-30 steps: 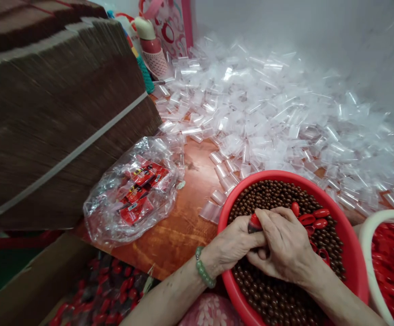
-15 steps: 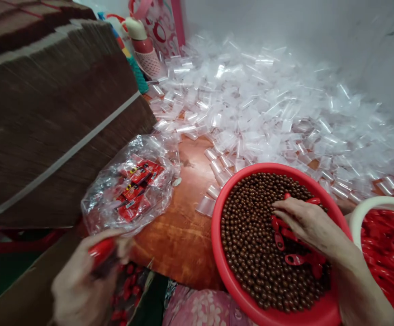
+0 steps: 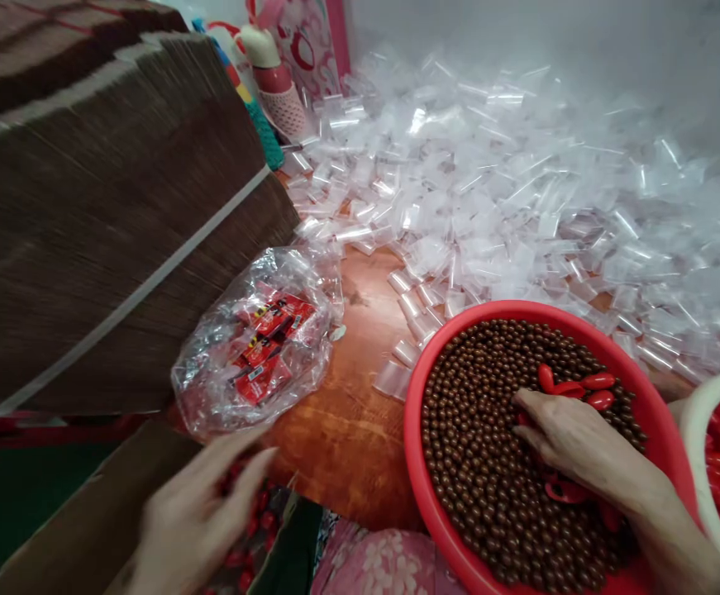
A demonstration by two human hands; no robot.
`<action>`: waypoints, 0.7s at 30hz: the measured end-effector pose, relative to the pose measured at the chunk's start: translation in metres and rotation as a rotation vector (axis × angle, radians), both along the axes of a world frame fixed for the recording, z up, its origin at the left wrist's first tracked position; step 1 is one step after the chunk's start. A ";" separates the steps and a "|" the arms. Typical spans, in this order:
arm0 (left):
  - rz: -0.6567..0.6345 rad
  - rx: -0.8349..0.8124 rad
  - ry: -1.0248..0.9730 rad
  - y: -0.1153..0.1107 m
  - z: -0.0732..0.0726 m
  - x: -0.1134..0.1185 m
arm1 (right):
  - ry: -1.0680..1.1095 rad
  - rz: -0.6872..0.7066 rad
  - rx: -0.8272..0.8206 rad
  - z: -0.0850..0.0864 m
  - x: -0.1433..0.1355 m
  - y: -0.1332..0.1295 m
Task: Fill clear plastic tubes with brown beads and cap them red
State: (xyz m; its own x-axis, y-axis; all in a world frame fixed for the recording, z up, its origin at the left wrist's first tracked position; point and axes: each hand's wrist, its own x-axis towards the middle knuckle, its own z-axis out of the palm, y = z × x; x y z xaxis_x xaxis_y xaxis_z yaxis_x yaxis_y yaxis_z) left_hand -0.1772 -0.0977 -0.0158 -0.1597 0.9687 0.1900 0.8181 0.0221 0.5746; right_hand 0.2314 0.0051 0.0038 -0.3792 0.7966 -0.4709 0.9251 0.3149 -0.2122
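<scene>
Above an open cardboard box at lower left, my left hand is open, thumb and fingers apart, slightly blurred. Beneath it, small glossy red pieces lie in the box. My right hand reaches into a red basin full of small round brown balls. Its fingers are curled down on a red plastic piece, mostly hidden under them. Several more glossy red plastic pieces rest on the balls just beyond that hand, and others lie partly hidden under the palm.
A clear plastic bag with red printed packets lies on the brown tabletop. Small transparent sleeves are heaped along the wall. A strapped cardboard stack stands left, a bottle behind it. A white tub of red pieces stands right.
My left hand has let go of a red piece over the box and its fingers have spread. My right hand has shifted among the red pieces. The view has moved slightly left.
</scene>
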 end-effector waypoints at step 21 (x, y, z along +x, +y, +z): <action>-0.221 -0.080 -0.379 0.089 -0.025 0.099 | 0.514 0.013 0.114 0.024 -0.011 0.003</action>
State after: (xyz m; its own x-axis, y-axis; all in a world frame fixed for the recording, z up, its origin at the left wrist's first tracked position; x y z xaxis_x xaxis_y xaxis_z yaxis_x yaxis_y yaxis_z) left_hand -0.0778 -0.0083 -0.0403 0.0088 0.9967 0.0807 0.5398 -0.0727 0.8386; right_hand 0.2199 0.0078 0.0274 -0.5482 0.8258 -0.1322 0.7068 0.3731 -0.6010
